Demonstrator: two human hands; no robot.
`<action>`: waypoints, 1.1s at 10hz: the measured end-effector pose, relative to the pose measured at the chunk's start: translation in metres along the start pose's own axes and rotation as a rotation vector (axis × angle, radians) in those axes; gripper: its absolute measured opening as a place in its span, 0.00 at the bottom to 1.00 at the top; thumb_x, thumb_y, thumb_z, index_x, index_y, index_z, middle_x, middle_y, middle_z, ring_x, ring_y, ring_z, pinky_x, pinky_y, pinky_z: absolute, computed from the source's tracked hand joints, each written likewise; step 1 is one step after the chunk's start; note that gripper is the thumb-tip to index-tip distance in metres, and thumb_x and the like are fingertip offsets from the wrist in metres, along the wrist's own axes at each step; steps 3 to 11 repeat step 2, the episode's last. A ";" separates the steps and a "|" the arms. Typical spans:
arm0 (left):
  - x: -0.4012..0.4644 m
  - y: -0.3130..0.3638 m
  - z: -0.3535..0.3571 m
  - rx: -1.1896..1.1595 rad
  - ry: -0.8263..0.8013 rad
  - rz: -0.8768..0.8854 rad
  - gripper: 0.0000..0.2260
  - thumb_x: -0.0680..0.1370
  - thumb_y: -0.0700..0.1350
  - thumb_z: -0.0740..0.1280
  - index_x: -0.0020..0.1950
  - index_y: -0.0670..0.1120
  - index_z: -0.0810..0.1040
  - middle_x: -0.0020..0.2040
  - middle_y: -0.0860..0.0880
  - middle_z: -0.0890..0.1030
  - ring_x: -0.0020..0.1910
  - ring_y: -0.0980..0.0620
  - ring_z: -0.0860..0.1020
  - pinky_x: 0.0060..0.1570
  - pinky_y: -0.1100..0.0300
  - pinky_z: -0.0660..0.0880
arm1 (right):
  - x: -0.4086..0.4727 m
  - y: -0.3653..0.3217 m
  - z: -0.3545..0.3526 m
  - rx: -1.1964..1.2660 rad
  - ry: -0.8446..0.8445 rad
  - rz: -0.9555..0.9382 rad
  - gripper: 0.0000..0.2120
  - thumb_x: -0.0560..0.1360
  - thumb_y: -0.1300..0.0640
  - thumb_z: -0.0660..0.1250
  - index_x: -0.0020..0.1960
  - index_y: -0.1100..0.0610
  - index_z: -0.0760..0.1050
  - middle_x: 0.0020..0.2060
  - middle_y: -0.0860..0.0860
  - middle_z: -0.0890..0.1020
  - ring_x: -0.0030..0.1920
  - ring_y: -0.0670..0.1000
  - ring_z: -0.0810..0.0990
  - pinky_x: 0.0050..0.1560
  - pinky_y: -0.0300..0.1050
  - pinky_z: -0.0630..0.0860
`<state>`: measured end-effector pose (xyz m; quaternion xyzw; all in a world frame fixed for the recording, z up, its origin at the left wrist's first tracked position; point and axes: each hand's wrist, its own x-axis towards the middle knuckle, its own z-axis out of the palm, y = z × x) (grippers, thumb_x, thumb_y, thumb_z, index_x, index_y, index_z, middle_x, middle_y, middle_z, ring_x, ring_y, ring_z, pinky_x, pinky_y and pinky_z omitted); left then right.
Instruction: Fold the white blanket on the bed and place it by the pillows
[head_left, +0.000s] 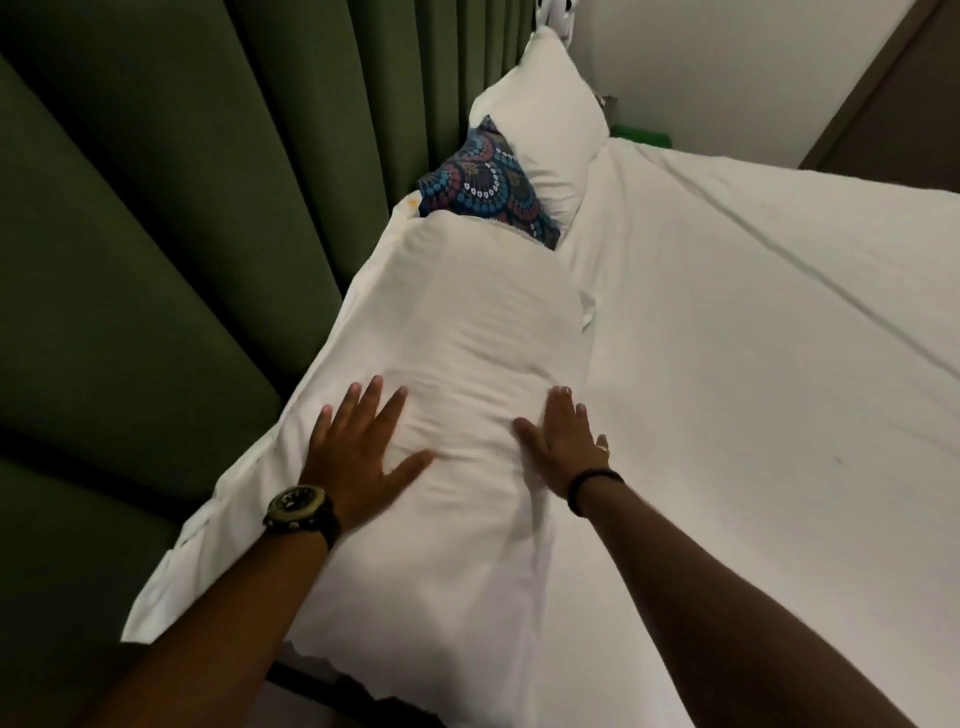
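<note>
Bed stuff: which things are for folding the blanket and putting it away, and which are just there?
For the job:
white blanket, folded, under both hands
left hand, flat on it
right hand, flat on it
white pillow
patterned pillow

Just there:
green curtain
bed sheet
wristwatch

Single head-worn wide-angle view, looking forward and down along the bed from its near edge. Both forearms enter from the bottom of frame, close to the lens. Green curtain fills the left side; wall corner at top right.
</note>
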<state>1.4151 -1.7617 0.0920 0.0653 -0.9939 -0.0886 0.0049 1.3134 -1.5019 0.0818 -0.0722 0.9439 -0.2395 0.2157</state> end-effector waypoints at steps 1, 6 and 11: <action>-0.002 0.019 -0.014 -0.016 -0.020 -0.084 0.41 0.71 0.76 0.45 0.80 0.56 0.51 0.81 0.48 0.51 0.79 0.45 0.49 0.75 0.43 0.49 | -0.015 0.001 -0.040 0.110 0.090 -0.026 0.39 0.77 0.32 0.47 0.79 0.52 0.38 0.79 0.45 0.42 0.77 0.47 0.40 0.76 0.57 0.40; 0.012 0.038 -0.040 -0.064 -0.020 -0.116 0.49 0.66 0.79 0.37 0.80 0.53 0.51 0.81 0.47 0.50 0.79 0.46 0.47 0.75 0.45 0.47 | -0.040 -0.016 -0.117 0.300 0.352 -0.131 0.38 0.78 0.35 0.51 0.79 0.54 0.43 0.79 0.47 0.48 0.78 0.47 0.43 0.76 0.52 0.42; 0.012 0.038 -0.040 -0.064 -0.020 -0.116 0.49 0.66 0.79 0.37 0.80 0.53 0.51 0.81 0.47 0.50 0.79 0.46 0.47 0.75 0.45 0.47 | -0.040 -0.016 -0.117 0.300 0.352 -0.131 0.38 0.78 0.35 0.51 0.79 0.54 0.43 0.79 0.47 0.48 0.78 0.47 0.43 0.76 0.52 0.42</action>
